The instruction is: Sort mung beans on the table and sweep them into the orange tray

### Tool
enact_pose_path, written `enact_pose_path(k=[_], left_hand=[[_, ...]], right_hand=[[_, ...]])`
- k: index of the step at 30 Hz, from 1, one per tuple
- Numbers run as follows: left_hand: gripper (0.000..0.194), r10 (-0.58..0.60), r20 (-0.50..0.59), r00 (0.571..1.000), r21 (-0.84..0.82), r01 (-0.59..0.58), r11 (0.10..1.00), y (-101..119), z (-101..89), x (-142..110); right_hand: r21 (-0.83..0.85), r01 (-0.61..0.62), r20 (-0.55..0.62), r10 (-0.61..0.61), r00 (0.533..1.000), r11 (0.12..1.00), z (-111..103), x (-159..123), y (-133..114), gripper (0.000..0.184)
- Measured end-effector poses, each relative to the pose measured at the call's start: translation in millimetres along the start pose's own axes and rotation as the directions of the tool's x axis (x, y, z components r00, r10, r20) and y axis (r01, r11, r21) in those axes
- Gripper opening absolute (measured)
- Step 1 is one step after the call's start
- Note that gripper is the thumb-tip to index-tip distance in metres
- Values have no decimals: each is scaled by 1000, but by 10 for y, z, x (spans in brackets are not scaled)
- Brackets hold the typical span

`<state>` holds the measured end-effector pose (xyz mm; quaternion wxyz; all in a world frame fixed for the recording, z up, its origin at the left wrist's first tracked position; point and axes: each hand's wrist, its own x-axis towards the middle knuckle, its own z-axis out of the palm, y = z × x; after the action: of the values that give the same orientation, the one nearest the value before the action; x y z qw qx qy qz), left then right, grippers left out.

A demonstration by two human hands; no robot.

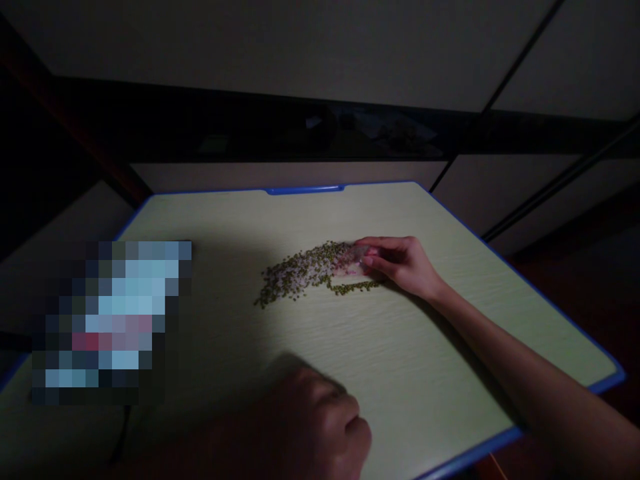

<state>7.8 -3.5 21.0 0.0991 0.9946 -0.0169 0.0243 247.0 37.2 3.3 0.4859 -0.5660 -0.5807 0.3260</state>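
A long heap of small green beans mixed with pale grains (300,270) lies across the middle of the pale table. My right hand (400,263) reaches in from the right and pinches a clear, pink-marked plastic piece, perhaps a bag (350,261), at the heap's right end. Its exact shape is blurred. A thin row of green beans (355,287) runs along its near side. Close to me, my left hand (325,420) is curled into a fist in shadow, apart from the heap. Whatever its fingers may enclose is hidden.
The table (450,347) has a blue rim and a blue handle (306,190) at its far edge. On the left stands a pixelated lit screen (117,313), with a dark cord (121,427) below it. Pale cabinet panels (280,53) rise behind the table.
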Motion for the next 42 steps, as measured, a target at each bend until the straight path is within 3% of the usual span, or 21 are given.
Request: enact_pose_path(k=[9, 16, 28, 42], left_hand=[[24, 10, -51, 999, 22, -8, 1000, -13, 33, -10], [20, 23, 2, 1000, 25, -23, 999, -22, 24, -5], [26, -22, -103, 994, 10, 23, 1000, -15, 75, -33], [22, 3, -66, 998, 24, -1, 1000, -2, 20, -26]], right_hand=[[-52, 21, -36, -23, 999, 998, 37, 7, -29, 39], [12, 22, 3, -22, 1000, 1000, 48, -6, -9, 37], [-116, 129, 15, -128, 992, 985, 46, -11, -11, 30], [-176, 165, 41, -160, 986, 971, 56, -12, -28, 31]])
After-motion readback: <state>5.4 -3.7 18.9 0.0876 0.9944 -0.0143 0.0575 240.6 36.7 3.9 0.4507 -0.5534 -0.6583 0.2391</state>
